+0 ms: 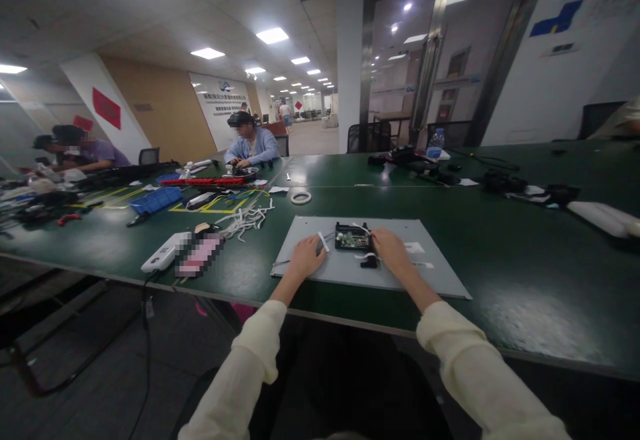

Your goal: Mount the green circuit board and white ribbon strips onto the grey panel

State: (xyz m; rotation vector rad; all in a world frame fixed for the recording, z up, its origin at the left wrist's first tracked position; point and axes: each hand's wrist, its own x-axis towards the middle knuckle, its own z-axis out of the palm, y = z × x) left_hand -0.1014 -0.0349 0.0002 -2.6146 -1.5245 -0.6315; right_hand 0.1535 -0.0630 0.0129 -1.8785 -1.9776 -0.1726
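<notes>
A black open case [354, 248] with a green circuit board inside lies on a flat grey panel [310, 227]. My right hand [393, 250] grips the case at its right edge, fingers bent. To the left of the case, my left hand [307, 257] is closed around a small dark grey piece [320, 247], whose kind I cannot make out. A white strip [324, 241] stands up beside those fingers. A thin grey cable shows on both sides of that hand. Below the case sits a small black part [369, 261], with a white strip near it.
White strips [247, 221] lie in a heap to the left, near a white power strip [167, 252] and a blurred pink item [200, 255]. Behind the panel is a tape roll [301, 197]. A blue basket [156, 200] stands farther left. Other people sit across the table.
</notes>
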